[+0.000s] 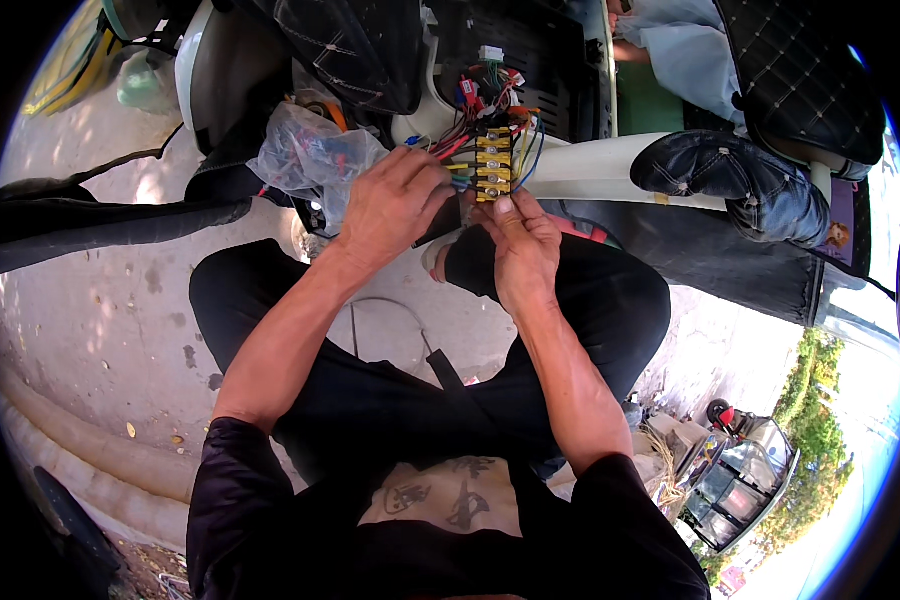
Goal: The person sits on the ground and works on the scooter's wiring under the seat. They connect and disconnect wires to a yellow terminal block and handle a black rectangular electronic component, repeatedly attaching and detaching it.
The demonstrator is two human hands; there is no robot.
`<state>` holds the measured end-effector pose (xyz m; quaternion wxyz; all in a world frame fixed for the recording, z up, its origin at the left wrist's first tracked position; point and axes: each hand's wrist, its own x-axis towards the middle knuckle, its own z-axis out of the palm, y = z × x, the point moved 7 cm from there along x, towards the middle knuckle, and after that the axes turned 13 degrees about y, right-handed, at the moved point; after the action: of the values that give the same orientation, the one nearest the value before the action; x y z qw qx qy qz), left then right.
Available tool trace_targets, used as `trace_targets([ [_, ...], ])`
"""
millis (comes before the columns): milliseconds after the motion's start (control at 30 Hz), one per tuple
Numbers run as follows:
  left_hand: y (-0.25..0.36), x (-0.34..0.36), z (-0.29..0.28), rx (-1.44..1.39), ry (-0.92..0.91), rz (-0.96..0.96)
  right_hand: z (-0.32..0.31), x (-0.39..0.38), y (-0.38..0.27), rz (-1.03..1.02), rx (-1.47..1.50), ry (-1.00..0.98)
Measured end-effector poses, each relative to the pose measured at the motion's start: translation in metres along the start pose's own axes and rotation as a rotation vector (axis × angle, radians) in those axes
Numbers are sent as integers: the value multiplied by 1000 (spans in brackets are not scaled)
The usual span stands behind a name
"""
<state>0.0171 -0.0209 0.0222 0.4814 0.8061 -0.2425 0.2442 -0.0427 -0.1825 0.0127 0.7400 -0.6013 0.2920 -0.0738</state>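
Observation:
A yellow and black terminal block (492, 165) with a row of screws stands upright at the middle of the vehicle's open body. Its lower end is pinched between the thumb and fingers of my right hand (523, 232). My left hand (398, 197) is closed beside the block's left side, fingertips near the wires; whether a wire sits between them is hidden. Coloured wires (457, 140) run into the block from the left and from above, some with yellow sleeves. Above it lies a bundle with red and white connectors (470, 95).
A clear plastic bag (322, 155) with coloured parts hangs left of my left hand. A cream body panel (590, 168) runs to the right, with a denim-like cover (740, 185) on it. Black quilted seats (810, 75) stand around. A parked vehicle (740, 485) is at lower right.

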Motion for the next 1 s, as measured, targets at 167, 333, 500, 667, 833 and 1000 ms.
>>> trace_targets([
  [167, 11, 3, 3, 83, 15, 135, -1, 2, 3, -17, 24, 28],
  [333, 14, 1, 8, 106, -21, 224, -2, 4, 7, 3, 85, 35],
  [500, 10, 2, 7, 104, -5, 176, 1, 3, 6, 17, 70, 24],
  [667, 2, 8, -1, -23, -9, 25, -2, 2, 7, 7, 26, 31],
  [833, -8, 13, -1, -99, -40, -154, -1, 3, 6, 12, 22, 17],
  [1000, -1, 15, 2, -63, -21, -25, 0, 3, 4, -5, -6, 11],
])
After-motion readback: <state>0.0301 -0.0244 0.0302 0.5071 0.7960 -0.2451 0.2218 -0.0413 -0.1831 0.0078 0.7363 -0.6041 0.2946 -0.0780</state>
